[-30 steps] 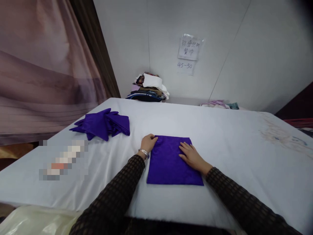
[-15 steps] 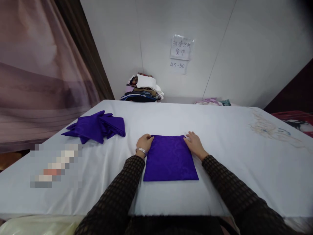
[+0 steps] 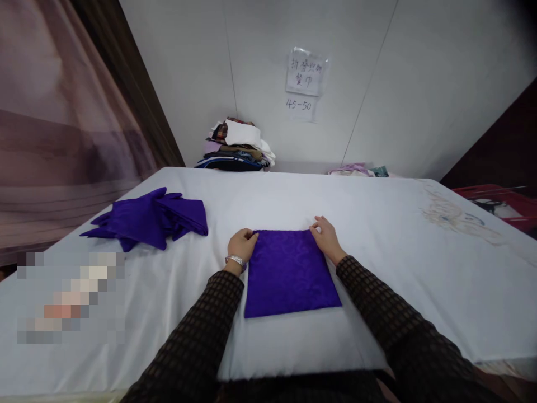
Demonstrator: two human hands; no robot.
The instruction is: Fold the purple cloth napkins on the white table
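Right hand [image 3: 326, 238] on the move! It lay flat on the purple cloth [image 3: 290, 274] 1 second ago; now it's up at the far right corner, thumb and forefinger closing on it, the other fingers raised clear. Left hand [image 3: 242, 245] hasn't left its post at 10 o'clock, pinching the far left corner, and the right answers from 2 o'clock. So it's corner held against corner, with the cloth square in front of the body on the white table [image 3: 377, 252].

Technique counts here, I'd say: keep that grip light and level, draw gently outward until the far edge runs taut, and let both corners travel together so the layers, if there are several, don't creep apart.

Lovely look to the cloth: deep purple, nearly square, lying flat, a faint swirling pattern in the weave. Fine teeth run along the 12 o'clock edge; the 6 o'clock edge is smooth but slanting, its left corner nearer the body. Out towards 10 o'clock, well apart, sits a crumpled purple pile [image 3: 138, 218].
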